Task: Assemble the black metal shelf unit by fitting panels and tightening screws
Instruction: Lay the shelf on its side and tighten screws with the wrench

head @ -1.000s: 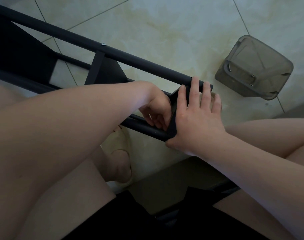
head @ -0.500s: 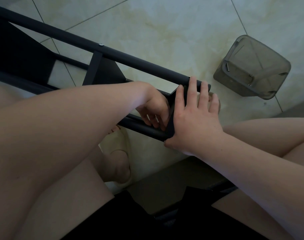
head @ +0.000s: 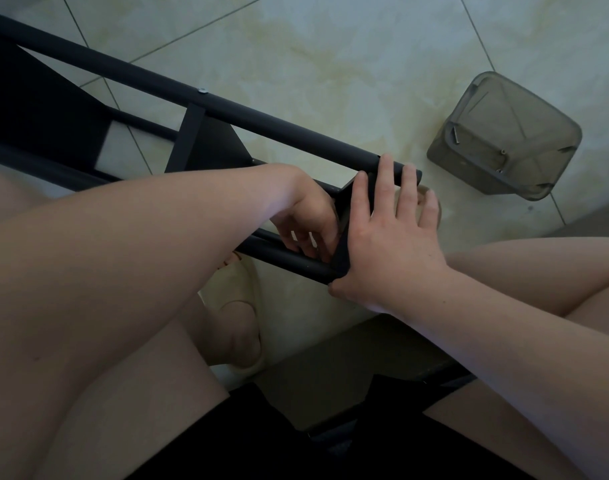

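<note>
The black metal shelf unit lies on its side on the tiled floor, its 2 long tubes running diagonally. The upper tube serves as the marker here: a small silver screw head sits on it about midway along, and a triangular shelf panel hangs just below that screw. At the tube's right end, the right hand lies flat over the short black end panel that bridges down to the lower tube; its fingers are straight and slightly spread, tips crossing the upper tube's end. Just below the upper tube, between it and the lower one, the left hand reaches in with fingers curled against the panel's inner face; whether it pinches anything cannot be told. A grey translucent container stands beyond the tube's right end, apart from it.
</note>
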Demonstrator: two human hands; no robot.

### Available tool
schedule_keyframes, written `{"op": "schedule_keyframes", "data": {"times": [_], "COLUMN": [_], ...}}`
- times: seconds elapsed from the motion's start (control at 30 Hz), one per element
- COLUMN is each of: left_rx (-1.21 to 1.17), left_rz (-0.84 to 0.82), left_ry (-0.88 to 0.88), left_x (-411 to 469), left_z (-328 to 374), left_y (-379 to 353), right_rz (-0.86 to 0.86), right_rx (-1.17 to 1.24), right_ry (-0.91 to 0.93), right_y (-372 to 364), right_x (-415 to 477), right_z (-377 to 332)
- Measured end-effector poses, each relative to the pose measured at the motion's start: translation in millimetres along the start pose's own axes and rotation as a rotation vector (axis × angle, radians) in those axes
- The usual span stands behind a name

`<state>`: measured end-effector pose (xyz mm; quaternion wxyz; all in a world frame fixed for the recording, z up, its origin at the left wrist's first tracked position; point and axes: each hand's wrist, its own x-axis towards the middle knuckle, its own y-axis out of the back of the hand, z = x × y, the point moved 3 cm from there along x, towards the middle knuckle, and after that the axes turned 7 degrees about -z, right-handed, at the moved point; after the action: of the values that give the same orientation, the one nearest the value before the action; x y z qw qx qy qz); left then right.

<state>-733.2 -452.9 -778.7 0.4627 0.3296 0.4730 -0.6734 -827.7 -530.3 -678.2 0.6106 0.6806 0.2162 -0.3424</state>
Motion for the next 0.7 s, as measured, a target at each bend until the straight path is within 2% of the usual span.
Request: {"op": "schedule_keyframes", "data": {"times": [0.7], "left_rx": [-0.009], "left_rz": [-0.002], "left_ry": [0.01], "left_x": [-1.9], "left_z": [1.8], "left_y": [-1.1], "right_rz": [0.0], "right_rx": [-0.002], "right_ry": [-0.001], "right_y": [-0.4], "right_x": [0.6], "right_z": [-0.1]}}
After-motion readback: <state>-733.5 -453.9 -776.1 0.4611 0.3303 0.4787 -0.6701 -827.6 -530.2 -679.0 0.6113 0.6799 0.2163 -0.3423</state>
